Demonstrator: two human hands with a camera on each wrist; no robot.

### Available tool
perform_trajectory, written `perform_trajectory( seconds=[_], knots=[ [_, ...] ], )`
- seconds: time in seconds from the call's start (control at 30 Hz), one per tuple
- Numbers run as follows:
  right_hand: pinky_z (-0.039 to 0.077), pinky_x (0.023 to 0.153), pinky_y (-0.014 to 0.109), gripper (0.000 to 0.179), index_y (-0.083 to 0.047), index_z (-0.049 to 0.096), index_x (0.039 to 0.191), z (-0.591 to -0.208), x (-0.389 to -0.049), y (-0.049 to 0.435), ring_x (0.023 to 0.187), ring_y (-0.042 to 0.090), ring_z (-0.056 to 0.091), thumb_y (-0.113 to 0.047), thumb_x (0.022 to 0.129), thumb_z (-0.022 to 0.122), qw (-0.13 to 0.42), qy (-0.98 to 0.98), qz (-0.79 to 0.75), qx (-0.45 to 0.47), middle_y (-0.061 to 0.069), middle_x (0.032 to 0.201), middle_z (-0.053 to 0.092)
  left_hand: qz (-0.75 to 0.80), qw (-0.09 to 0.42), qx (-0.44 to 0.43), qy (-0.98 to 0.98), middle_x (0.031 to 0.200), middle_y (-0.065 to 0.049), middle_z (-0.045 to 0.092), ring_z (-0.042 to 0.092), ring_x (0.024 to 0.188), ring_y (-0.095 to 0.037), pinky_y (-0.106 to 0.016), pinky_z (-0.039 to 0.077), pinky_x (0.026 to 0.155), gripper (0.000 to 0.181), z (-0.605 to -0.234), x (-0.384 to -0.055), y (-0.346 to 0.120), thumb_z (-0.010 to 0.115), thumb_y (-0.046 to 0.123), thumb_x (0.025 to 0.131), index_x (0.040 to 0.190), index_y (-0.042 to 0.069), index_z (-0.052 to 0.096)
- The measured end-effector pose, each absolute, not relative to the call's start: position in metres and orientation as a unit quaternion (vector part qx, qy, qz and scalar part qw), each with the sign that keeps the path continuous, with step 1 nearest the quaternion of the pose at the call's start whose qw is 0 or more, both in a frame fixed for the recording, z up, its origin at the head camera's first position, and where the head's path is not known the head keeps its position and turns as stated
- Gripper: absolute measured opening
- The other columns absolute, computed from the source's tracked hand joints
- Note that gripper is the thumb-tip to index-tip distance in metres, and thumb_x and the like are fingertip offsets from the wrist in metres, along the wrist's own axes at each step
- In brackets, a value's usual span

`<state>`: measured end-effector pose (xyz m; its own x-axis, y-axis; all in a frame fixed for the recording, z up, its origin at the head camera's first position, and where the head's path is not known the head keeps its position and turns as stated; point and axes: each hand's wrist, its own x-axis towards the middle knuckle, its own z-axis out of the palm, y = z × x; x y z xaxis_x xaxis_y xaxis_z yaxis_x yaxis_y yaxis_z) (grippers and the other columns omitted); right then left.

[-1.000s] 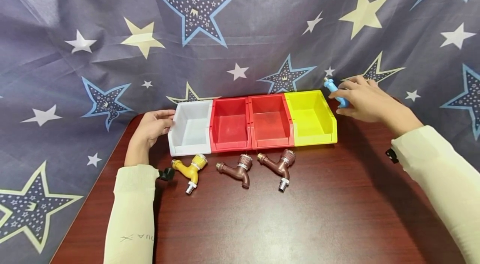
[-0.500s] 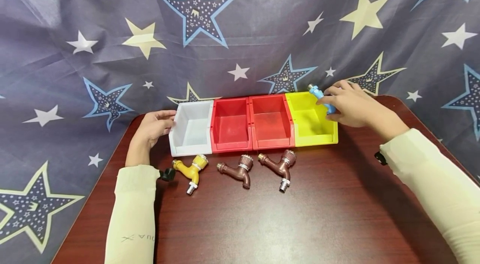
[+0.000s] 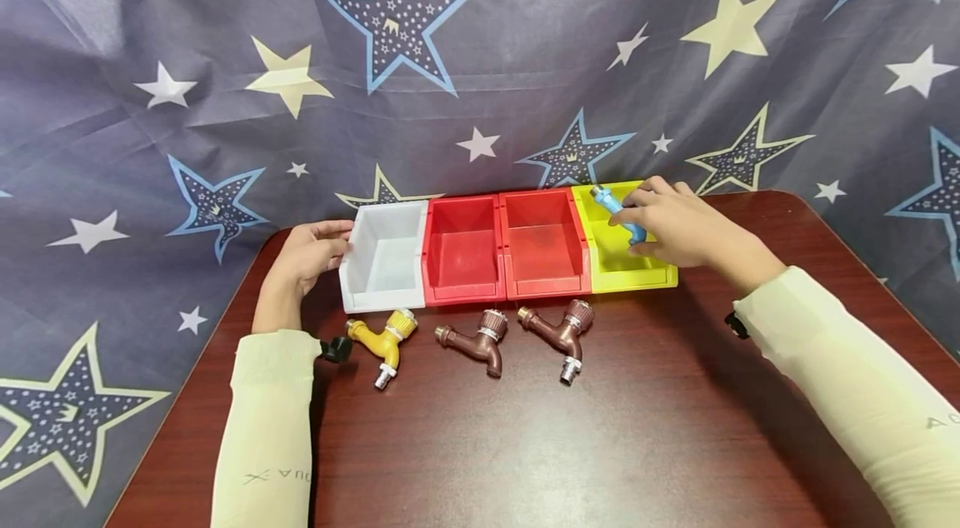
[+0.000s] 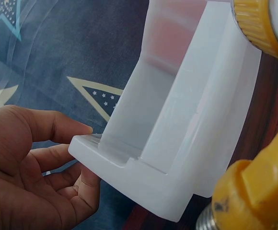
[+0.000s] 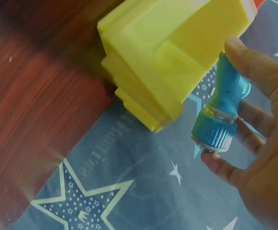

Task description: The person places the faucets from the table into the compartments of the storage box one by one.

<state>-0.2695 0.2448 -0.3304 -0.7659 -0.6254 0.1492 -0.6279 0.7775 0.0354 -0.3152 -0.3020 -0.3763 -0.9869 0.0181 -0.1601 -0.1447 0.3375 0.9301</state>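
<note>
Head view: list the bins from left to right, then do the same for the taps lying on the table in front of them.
Bins: white bin → left red bin → right red bin → yellow bin.
Taps: yellow tap → plain-spouted brown tap → silver-tipped brown tap.

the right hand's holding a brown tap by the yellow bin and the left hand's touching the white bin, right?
Not quite: the right hand holds a blue tap, not a brown one, as the right wrist view shows. It is by the yellow bin, and the left hand touches the white bin, as you say.
</note>
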Motion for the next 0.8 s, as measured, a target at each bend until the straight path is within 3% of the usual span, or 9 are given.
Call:
perform_trajectory(
  seconds=[0.43,0.8],
  knots=[
    [0.042,0.085,0.055,0.049,-0.017,0.072,0.127,-0.344,-0.273,0.233,0.121,0.033,0.046,-0.025,0.082,0.087,0.041,-0.947,0.024,0.317,0.011,0.129,0.066,0.581,0.08,-0.04,0.809,0.147,-0.024,0.047,0.059,0.091,-0.003,-0.02,0.053,0.079,0.056,-0.373,-0.314,-0.302,0.057,0.001,0.097,0.151,-0.004,0.044],
    [0.036,0.082,0.053,0.045,-0.017,0.074,0.122,-0.352,-0.275,0.227,0.11,0.031,0.049,-0.027,0.08,0.089,0.056,-0.944,0.017,0.324,0.01,0.123,0.07,0.584,0.091,-0.044,0.806,0.147,-0.027,0.047,0.06,0.092,-0.008,-0.021,0.054,0.077,0.056,-0.356,-0.303,-0.293,0.056,-0.003,0.095,0.15,-0.008,0.043]
  ],
)
